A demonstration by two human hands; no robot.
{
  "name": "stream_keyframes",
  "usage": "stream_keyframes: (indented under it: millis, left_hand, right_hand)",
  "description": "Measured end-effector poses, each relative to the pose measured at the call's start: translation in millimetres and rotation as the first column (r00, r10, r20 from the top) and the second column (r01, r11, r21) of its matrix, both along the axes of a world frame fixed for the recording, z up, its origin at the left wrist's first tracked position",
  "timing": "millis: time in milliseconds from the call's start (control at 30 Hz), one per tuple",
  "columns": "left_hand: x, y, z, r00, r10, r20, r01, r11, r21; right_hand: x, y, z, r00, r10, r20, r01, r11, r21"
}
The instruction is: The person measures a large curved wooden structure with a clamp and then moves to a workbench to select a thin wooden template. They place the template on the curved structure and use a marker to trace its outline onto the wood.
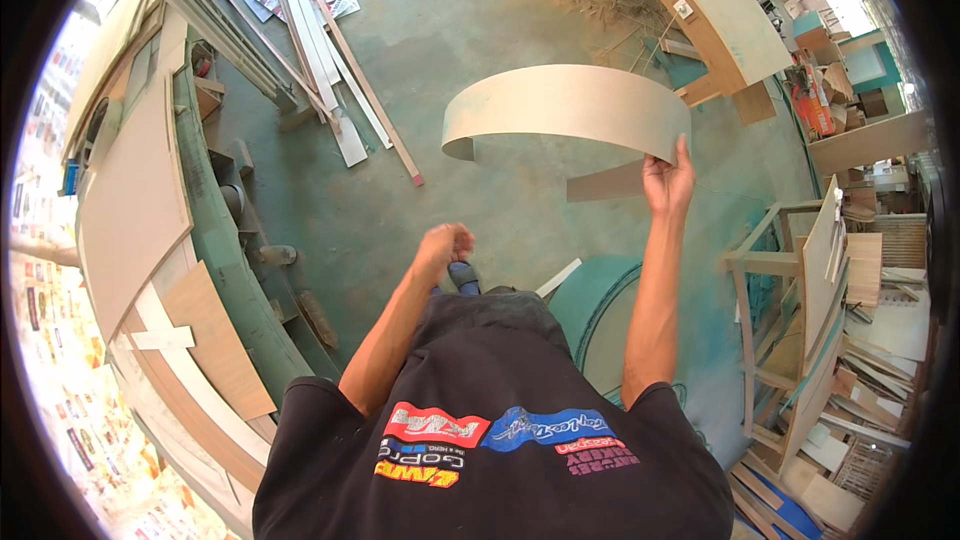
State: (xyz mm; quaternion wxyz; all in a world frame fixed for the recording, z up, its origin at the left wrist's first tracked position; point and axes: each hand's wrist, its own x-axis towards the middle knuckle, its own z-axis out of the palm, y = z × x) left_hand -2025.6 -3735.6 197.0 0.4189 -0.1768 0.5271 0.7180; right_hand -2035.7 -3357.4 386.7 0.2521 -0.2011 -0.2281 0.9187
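My right hand (668,182) grips the right end of a long, thin strip of pale wood veneer (560,100), thumb upward against its face. The strip arches away to the left in a wide curve above the floor, its left end curling under. A darker flat piece (605,183) shows just left of my right hand; I cannot tell whether it is part of the same strip. My left hand (446,244) is held in front of my waist, its fingers loosely curled in with nothing seen in them. It is apart from the strip.
Long boards (315,40) lie on the floor at the far left. A workbench with curved wood panels (140,200) runs along my left. By my right side is a round green piece (595,305). Wooden frames (790,265) and stacked offcuts stand farther right; a wooden table (715,5) stands at the far right.
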Motion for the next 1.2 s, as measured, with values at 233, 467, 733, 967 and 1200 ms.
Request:
stream_keyframes:
  millis: [233, 467, 733, 967, 1200]
  left_hand:
    - [-127.0, -27.2, 79.6, 0.607, 0.001, -0.795, -0.332, 0.909, -0.253]
    - [-168.0, 54.9, 222.3, 0.353, -0.409, -0.841, 0.064, 0.908, -0.415]
    - [-177.0, 72.7, 231.5, 0.65, -0.184, -0.737, 0.13, 0.983, -0.13]
    - [-154.8, 58.7, 269.6, 0.425, -0.29, -0.857, 0.115, 0.957, -0.267]
    - [-122.4, 64.9, 267.0, 0.406, -0.227, -0.885, -0.143, 0.941, -0.307]
  right_hand:
    - [2.3, -40.6, 33.9, 1.0, 0.011, 0.027, -0.016, 0.985, 0.174]
    - [-19.1, -72.8, 71.5, 0.998, 0.062, -0.032, -0.053, 0.971, 0.231]
    - [-16.7, -50.0, 81.3, 0.99, 0.135, -0.045, -0.127, 0.98, 0.155]
    - [-19.0, -68.8, 67.0, 0.983, 0.182, 0.031, -0.185, 0.974, 0.134]
    - [-20.5, -137.0, 72.0, 0.927, 0.355, 0.124, -0.375, 0.896, 0.236]
